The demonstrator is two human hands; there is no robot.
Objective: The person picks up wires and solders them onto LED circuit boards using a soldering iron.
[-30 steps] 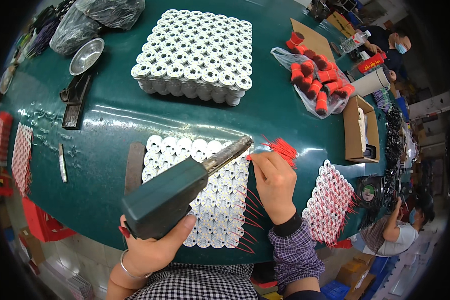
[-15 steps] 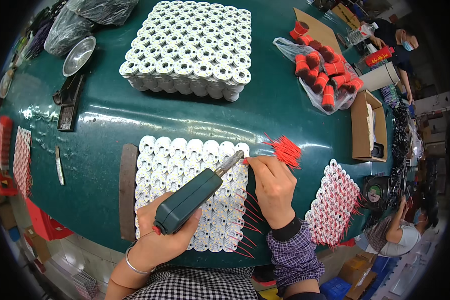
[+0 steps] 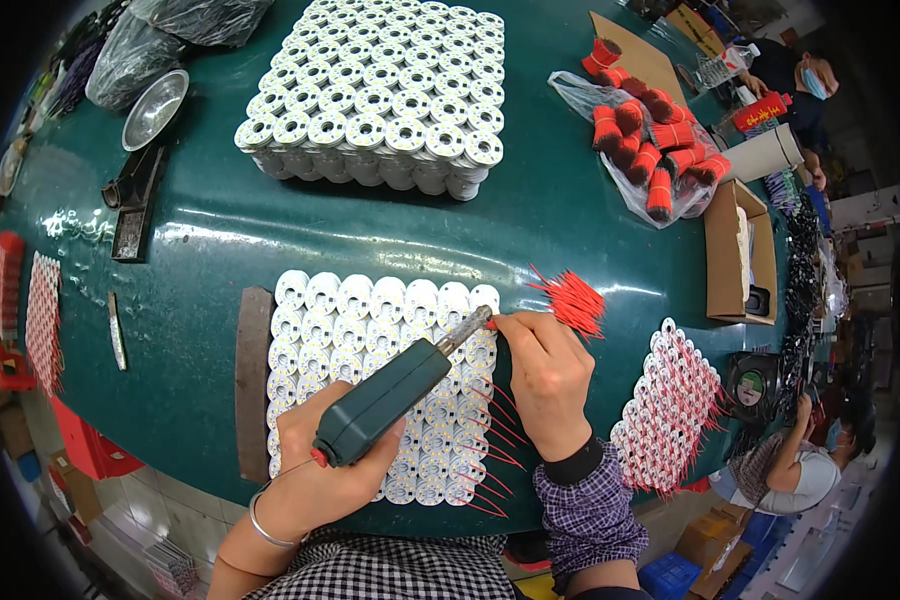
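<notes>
A dark green soldering iron (image 3: pixel 382 402) is wrapped in the fingers of my left hand (image 3: pixel 325 470). Its metal tip points up and right, over the right column of a panel of round white LED boards (image 3: pixel 355 330). Close beside that tip, my right hand (image 3: pixel 550 375) pinches a red wire (image 3: pixel 491 324), of which only a bit shows at the fingertips. Several thin red wires (image 3: pixel 507 425) stick out from the boards lower in the same column. Past my right knuckles lies a loose bunch of red wires (image 3: pixel 573 303).
A brown bar (image 3: pixel 255 385) borders the panel's left side. Behind stands a tall stack of white boards (image 3: pixel 370 110). Bagged red wire bundles (image 3: pixel 660 150), an open cardboard box (image 3: pixel 725 255) and a wired panel (image 3: pixel 665 410) are on the right. Two people sit further off.
The soldering iron's tip has shifted slightly right and down, closer to my right fingertips. My right hand has stayed nearly still.
</notes>
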